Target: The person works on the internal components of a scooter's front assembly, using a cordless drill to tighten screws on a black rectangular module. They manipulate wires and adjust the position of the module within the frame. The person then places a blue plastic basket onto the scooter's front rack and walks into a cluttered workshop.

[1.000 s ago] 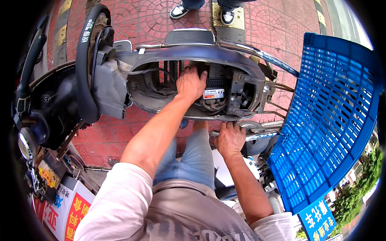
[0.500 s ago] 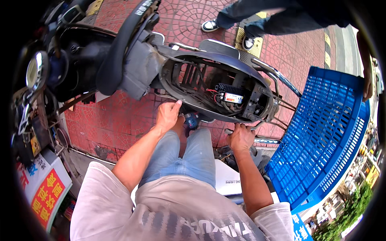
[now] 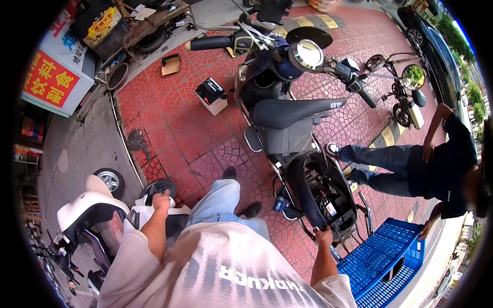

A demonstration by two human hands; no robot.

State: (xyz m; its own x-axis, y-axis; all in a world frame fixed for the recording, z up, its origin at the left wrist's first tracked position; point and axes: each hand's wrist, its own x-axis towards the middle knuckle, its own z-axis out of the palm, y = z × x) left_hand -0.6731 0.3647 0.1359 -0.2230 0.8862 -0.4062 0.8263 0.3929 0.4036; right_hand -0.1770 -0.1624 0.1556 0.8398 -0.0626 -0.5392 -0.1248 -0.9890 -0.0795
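Note:
A dark electric scooter [image 3: 287,138] stands in front of me, its black seat [image 3: 292,114] tipped up and the compartment underneath exposed. Inside lie wires and a small box with a white label [image 3: 330,208]. My right hand [image 3: 323,236] is closed around the metal grab rail near the scooter's rear. A blue power tool [image 3: 280,204] rests at the scooter's near side. My left hand [image 3: 161,201] hangs in a loose fist above a white scooter [image 3: 92,210], with nothing seen in it; whether it touches that scooter I cannot tell.
Behind the scooter is a blue plastic basket [image 3: 380,251], with another person's hand [image 3: 424,230] on its edge. A black battery [image 3: 211,91] sits on a pale box on the red paving. Farther off are an opened cardboard box [image 3: 171,64], a folding bike [image 3: 395,87] and a dark car [image 3: 434,54].
My view has swung, so the whole scooter and more of the surroundings show. My left hand has moved away from the scooter's side to the left. My right hand stays at the rear rail.

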